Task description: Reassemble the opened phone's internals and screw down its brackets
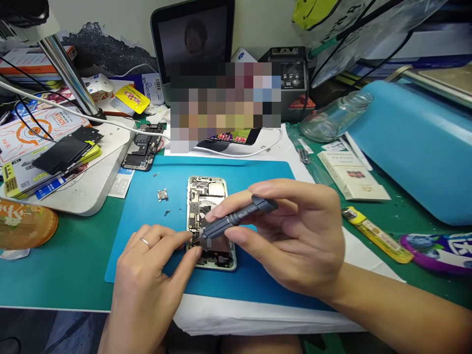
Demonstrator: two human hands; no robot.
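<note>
An opened phone (206, 196) with its circuit boards exposed lies on a blue work mat (147, 216). My right hand (295, 236) is closed round a grey precision screwdriver (236, 219), whose tip points down-left into the phone's lower left part. My left hand (147, 275), a ring on one finger, rests on the mat with fingertips pinched against the phone's lower left edge, beside the screwdriver tip. A small loose metal part (162, 195) and tiny screws lie on the mat to the phone's left.
A second opened phone (142, 147) lies behind the mat. A white lamp base (92, 191) with dark parts and boxes stands left. A glass jar (332, 118), a white box (350, 177), a rolled blue mat (413, 142) and a yellow tube (376, 233) are right.
</note>
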